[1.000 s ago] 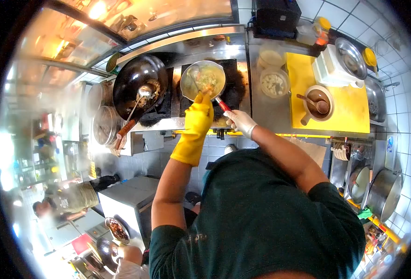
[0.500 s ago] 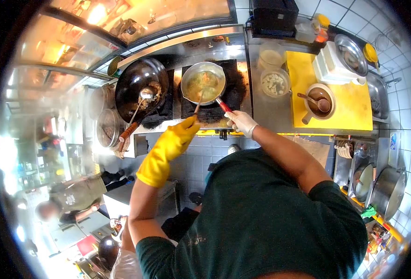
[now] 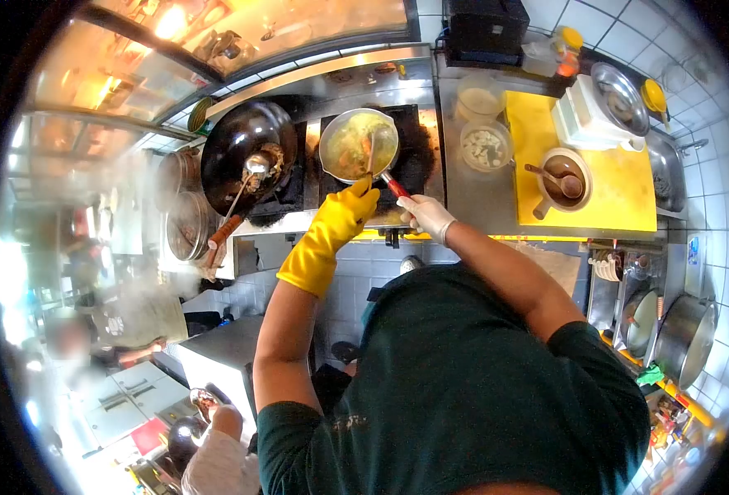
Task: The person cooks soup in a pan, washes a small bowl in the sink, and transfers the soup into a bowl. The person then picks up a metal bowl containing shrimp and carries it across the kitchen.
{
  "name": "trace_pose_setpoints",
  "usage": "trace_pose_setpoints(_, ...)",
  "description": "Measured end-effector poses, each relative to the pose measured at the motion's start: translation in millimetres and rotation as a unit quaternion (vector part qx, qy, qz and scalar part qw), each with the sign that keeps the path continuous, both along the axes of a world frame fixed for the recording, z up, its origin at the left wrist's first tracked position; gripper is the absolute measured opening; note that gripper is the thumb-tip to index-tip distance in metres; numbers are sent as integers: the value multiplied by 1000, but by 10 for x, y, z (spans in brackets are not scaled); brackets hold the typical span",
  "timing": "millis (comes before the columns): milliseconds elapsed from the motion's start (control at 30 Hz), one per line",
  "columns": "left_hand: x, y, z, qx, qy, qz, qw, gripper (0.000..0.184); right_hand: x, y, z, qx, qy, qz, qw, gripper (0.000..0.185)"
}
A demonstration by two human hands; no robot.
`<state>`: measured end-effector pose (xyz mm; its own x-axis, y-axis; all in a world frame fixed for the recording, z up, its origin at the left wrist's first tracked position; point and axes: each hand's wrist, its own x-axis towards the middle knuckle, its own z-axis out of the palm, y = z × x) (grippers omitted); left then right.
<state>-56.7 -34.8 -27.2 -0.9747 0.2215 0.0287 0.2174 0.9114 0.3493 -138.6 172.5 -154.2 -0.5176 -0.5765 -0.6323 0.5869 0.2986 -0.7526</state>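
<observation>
On the right burner sits a silver saucepan [image 3: 340, 161] with yellowish liquid and food pieces in it. My left hand [image 3: 350, 213], in a long yellow rubber glove, is closed round the handle of a stirring utensil [image 3: 371, 157], whose lower end is in the liquid. My right hand [image 3: 427, 218], in a thin whitish glove, grips the saucepan's red handle [image 3: 395, 186]. To the left, a dark wok [image 3: 237, 144] holds a metal ladle [image 3: 257, 162] and brown food scraps.
Clear round containers [image 3: 190, 224] stand left of the wok. Right of the stove are a tub of white pieces [image 3: 486, 147] and a yellow board [image 3: 620, 186] bearing a brown pot [image 3: 580, 198] with a ladle. Two other people are at the lower left.
My left hand moved down-left with the utensil, then back up-right towards the saucepan. My right hand stayed on the red handle. The people at the lower left shifted.
</observation>
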Motion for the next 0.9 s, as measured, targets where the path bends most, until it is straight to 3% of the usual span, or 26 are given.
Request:
trace_pose_setpoints(167,-104,-238,-225,-161,31,-8,987,20,5,-10,-43,3,8,7,1000,34)
trace_pose_setpoints(333,138,-36,-66,-259,-67,23,963,8,8,-4,5,3,14,6,1000,34)
trace_pose_setpoints(467,228,254,287,-167,-102,65,978,12,11,-9,-25,-3,0,-3,1000,34)
trace_pose_setpoints(567,250,300,422,8,8,100,995,15,10,-9,14,-11,-17,-13,1000,33)
trace_pose_setpoints(767,125,274,240,158,75,87,981,18,-73,-36,-96,-63,-69,-6,996,28)
trace_pose_setpoints(833,68,198,-3,173,169,136,961,13,-112,-57,-22,-95,-84,6,992,28)
trace_pose_setpoints(900,65,37,-242,227,230,187,928,11,-109,-97,60,-54,-39,6,998,27)
